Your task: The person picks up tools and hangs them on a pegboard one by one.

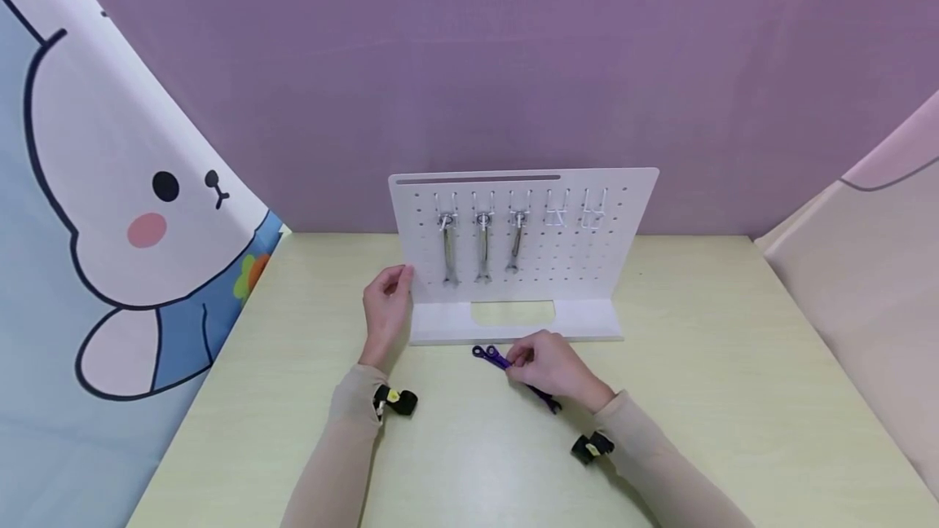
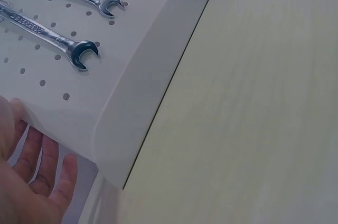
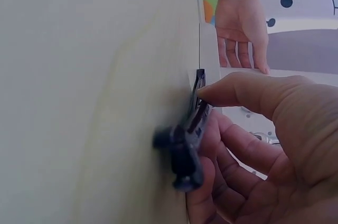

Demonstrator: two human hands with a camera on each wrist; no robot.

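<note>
My right hand point(image 1: 550, 363) pinches a dark purple combination wrench point(image 1: 543, 394) between thumb and fingers, close over the table in front of the pegboard. Two ring ends point(image 1: 485, 351) show side by side, so a second dark wrench point(image 3: 199, 78) overlaps the first; the hand hides their middles. At the left edge of the white pegboard point(image 1: 587, 267), my left hand point(image 1: 386, 305) holds on, thumb at the edge and fingers behind it. Three silver wrenches point(image 1: 449, 255) hang on the board's left hooks, open ends down.
To the right of the hanging wrenches, two white double hooks point(image 1: 594, 209) bear nothing. The board's base point(image 1: 440, 324) has a rectangular cutout and stands on a pale wooden table point(image 1: 734, 365). A purple cloth point(image 1: 513, 63) hangs behind, and a rabbit-print cloth point(image 1: 132, 186) is at left.
</note>
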